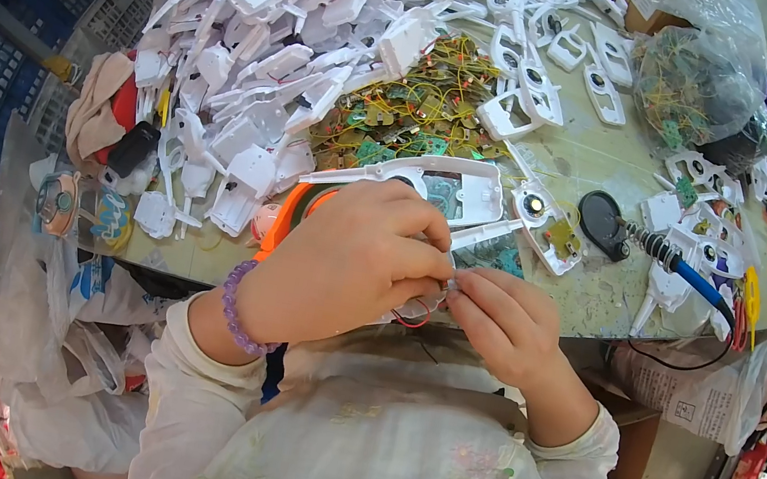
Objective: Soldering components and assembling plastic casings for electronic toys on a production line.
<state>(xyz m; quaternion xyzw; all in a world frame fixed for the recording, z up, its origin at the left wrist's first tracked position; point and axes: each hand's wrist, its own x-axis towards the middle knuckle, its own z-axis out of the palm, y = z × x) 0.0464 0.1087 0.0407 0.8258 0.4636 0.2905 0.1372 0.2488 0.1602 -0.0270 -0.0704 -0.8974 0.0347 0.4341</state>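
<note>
Near the table's front edge, my left hand (364,262) and my right hand (511,327) meet, fingertips almost touching. Both are closed in a pinch around something too small to make out. A red wire (410,322) loops out below my left fingers, beside a white plastic part mostly covered by that hand. Just beyond my fingers lies a long white plastic housing (477,194), its hollow side up. Right of it rests another white housing (524,202) with a round black speaker and a small circuit board (562,237). An orange object (280,227) shows partly behind my left hand.
White plastic housings (267,88) heap up at the left and back. A pile of circuit boards with yellow wires (416,103) fills the middle. To the right are a soldering iron holder with a coil (647,241), a blue-handled iron (700,288) and bagged boards (694,83).
</note>
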